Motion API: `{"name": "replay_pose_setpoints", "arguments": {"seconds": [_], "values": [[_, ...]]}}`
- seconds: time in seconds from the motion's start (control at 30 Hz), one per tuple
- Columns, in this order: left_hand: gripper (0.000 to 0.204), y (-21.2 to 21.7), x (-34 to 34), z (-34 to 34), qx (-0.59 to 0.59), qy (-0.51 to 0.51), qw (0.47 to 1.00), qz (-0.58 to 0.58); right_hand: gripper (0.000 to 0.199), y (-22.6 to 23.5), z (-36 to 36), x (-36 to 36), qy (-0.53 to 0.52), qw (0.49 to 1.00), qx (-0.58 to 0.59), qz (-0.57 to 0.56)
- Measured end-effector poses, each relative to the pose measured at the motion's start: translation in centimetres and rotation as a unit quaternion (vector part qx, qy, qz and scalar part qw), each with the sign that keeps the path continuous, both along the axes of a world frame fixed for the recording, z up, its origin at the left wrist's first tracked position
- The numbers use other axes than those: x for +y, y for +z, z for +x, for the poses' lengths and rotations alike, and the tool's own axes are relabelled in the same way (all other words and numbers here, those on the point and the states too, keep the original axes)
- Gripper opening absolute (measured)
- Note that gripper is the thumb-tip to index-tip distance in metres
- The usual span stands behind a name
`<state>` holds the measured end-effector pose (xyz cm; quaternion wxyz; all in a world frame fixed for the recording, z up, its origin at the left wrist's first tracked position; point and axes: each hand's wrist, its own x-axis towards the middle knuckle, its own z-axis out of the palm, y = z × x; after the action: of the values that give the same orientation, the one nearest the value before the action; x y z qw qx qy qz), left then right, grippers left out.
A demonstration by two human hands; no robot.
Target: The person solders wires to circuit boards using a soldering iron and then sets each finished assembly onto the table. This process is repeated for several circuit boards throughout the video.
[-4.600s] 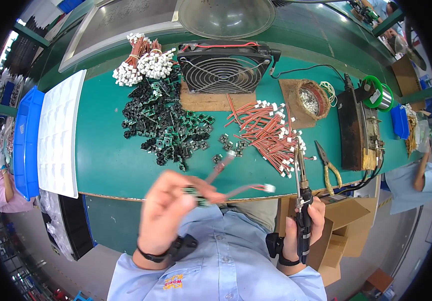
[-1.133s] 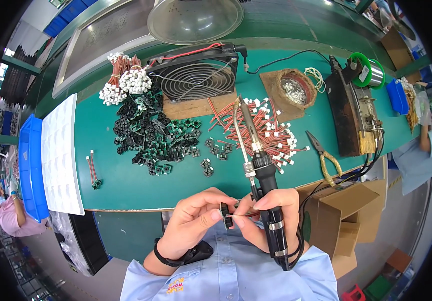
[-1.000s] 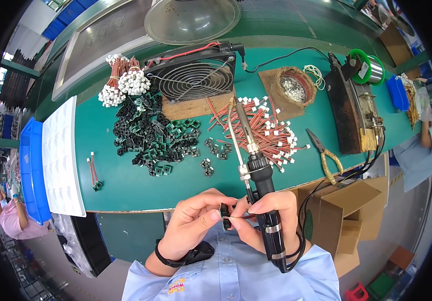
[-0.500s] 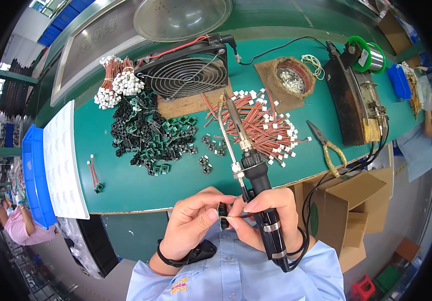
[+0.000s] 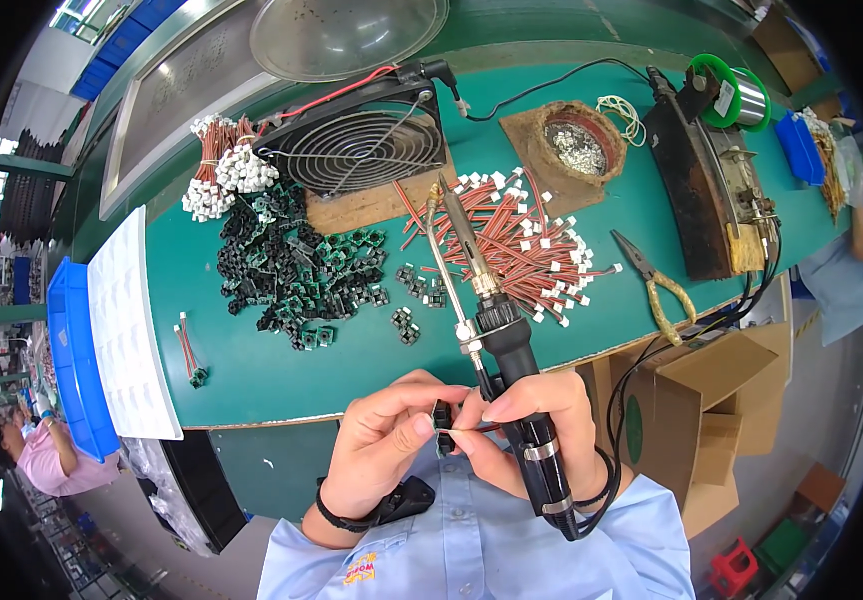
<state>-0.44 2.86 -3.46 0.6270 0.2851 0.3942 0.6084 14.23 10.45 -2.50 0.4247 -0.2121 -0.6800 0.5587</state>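
In front of my chest, my left hand pinches a small black part with a green circuit board between thumb and fingers. My right hand is wrapped around a black soldering iron with a thin metal tube along its side; its tip points away over the bench. The thumb and fingertip of that same hand also pinch a thin dark red wire against the board. Whether the wire is joined to the board is hidden by my fingertips.
On the green bench lie a heap of black-and-green boards, red wires with white connectors and pliers. Behind stand a fan, a solder-scrap pot and a solder spool. A white tray is left; cartons sit lower right.
The view has shifted slightly, so the bench items appear a little further left. Both hands keep the same grip, with the board and wire held together.
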Motion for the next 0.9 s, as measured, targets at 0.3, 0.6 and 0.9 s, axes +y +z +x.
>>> {"name": "replay_pose_setpoints", "arguments": {"seconds": [0.3, 0.6, 0.9], "values": [[0.032, 0.36, 0.05, 0.08, -0.007, 0.000, 1.000, -0.006, 0.043, 0.04, 0.12, 0.14, -0.003, 1.000, -0.007, 0.016], [0.031, 0.15, -0.03, -0.01, 0.012, 0.003, 1.000, 0.002, 0.042, -0.07, -0.02, 0.26, -0.002, 1.000, 0.007, -0.005], [0.031, 0.16, -0.04, -0.09, 0.014, 0.005, 1.000, 0.004, 0.041, 0.34, 0.14, 0.77, -0.001, 1.000, -0.004, 0.020]]}}
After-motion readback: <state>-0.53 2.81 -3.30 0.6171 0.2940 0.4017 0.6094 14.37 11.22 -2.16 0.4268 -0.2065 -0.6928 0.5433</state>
